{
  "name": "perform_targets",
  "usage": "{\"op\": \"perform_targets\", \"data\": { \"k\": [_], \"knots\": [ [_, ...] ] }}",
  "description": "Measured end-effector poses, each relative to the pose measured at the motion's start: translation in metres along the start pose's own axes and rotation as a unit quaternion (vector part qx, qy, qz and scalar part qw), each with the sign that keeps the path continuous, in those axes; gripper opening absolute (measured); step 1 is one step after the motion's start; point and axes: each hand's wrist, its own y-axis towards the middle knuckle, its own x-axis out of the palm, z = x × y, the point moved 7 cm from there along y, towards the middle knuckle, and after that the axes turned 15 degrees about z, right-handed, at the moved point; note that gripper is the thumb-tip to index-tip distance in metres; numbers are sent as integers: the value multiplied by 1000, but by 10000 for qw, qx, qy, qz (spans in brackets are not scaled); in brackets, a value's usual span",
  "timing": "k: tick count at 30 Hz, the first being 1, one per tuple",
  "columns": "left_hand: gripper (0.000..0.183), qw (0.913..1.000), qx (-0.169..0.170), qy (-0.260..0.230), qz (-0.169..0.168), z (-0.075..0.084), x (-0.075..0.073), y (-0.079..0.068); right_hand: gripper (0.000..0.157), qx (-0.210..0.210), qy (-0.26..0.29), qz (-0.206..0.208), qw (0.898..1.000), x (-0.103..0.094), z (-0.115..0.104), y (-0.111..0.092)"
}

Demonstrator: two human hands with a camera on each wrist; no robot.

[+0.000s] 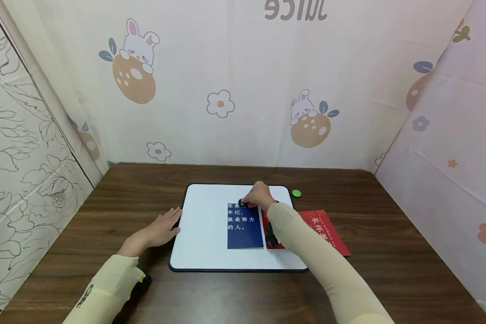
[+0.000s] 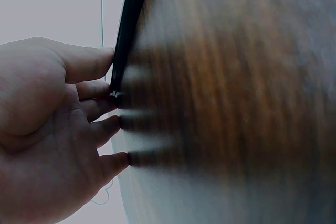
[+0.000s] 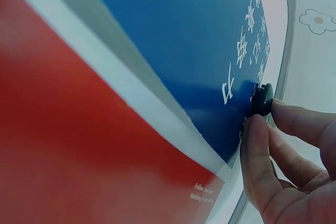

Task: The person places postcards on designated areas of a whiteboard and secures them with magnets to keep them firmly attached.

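Observation:
A black round magnet (image 3: 262, 99) is pinched between the thumb and fingers of my right hand (image 1: 260, 195), at the top edge of a blue card (image 1: 245, 238) with white characters. That card lies on a black-framed whiteboard (image 1: 202, 229), right of its middle. Beside it on the board is a red card (image 3: 94, 129), partly covered by my right forearm in the head view. My left hand (image 1: 159, 228) rests at the board's left edge, fingers extended; its thumb and fingertips are at the black frame in the left wrist view.
A second red card (image 1: 335, 237) with white writing lies at the board's right side, partly hidden by the right sleeve. A green round magnet (image 1: 296, 193) sits on the wooden table (image 1: 146, 189) near the board's upper right corner. Patterned curtains (image 1: 243, 144) stand behind and beside the table.

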Motion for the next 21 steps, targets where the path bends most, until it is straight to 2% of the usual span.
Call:
{"op": "perform_targets", "data": {
  "k": [8,21],
  "knots": [
    [56,10000,68,3,-33,1,-1,0,16,-383,-335,111,9986,-2,-8,-3],
    [57,10000,61,-17,-30,5,-3,-2,15,-54,-41,-68,10000,-20,-5,-1]
  ]
}}
